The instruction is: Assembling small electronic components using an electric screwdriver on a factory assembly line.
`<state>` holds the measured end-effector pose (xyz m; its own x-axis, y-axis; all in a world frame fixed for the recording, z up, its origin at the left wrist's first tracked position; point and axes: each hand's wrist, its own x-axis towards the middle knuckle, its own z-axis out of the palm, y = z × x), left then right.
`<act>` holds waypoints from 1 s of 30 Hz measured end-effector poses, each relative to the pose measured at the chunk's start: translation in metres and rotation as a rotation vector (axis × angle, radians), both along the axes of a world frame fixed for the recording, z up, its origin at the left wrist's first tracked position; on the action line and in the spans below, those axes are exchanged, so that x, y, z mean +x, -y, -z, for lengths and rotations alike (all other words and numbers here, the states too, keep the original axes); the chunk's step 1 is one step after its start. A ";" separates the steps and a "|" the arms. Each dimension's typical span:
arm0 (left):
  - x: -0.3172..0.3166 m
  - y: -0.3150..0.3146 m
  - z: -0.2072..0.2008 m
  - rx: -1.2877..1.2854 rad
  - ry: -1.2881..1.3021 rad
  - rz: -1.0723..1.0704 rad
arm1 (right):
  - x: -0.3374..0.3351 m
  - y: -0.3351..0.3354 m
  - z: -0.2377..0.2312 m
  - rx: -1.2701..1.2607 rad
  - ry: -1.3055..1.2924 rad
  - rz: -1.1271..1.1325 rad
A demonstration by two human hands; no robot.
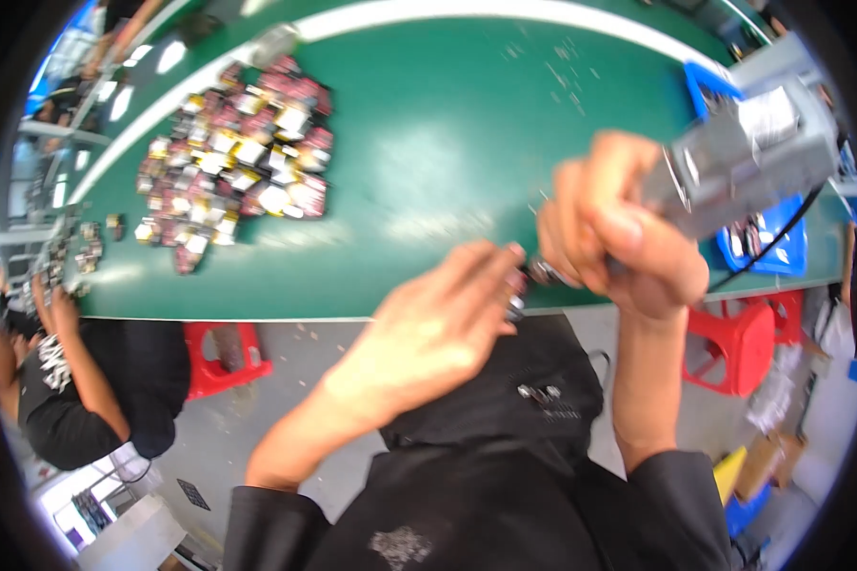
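Observation:
My right hand [619, 219] is wrapped round a grey corded electric screwdriver [733, 167]; its body sticks out to the upper right. The tool's metal tip points down-left at a small dark-and-reddish part [516, 293]. My left hand [438, 319] pinches that part at the table's near edge, and its fingers hide most of it. Motion blur keeps me from telling whether the tip touches the part. To the left on the green table [409, 143] lies a big heap of small parts [243, 152] in dark red, black, white and yellow.
Blue bins [786, 243] with small parts stand at the right end, a black cable [781, 238] running past them. Tiny slivers [567, 71] lie at the far side. At the left, a person in black [86, 390] works at the same table. Red stools [743, 347] stand below.

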<state>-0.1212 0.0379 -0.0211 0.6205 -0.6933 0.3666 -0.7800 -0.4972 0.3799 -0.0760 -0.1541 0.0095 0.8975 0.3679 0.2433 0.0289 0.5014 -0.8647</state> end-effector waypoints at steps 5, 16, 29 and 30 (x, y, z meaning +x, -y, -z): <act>-0.007 -0.009 0.002 -0.006 0.010 -0.027 | -0.005 0.009 0.001 0.172 0.106 -0.054; 0.081 -0.164 -0.031 0.261 0.339 -0.902 | -0.049 0.045 0.040 0.423 -0.130 0.273; 0.173 0.046 0.000 0.080 0.160 -0.266 | -0.046 0.045 0.055 0.610 -0.271 0.321; 0.178 0.050 0.002 0.102 0.187 -0.275 | -0.046 0.045 0.057 0.606 -0.270 0.300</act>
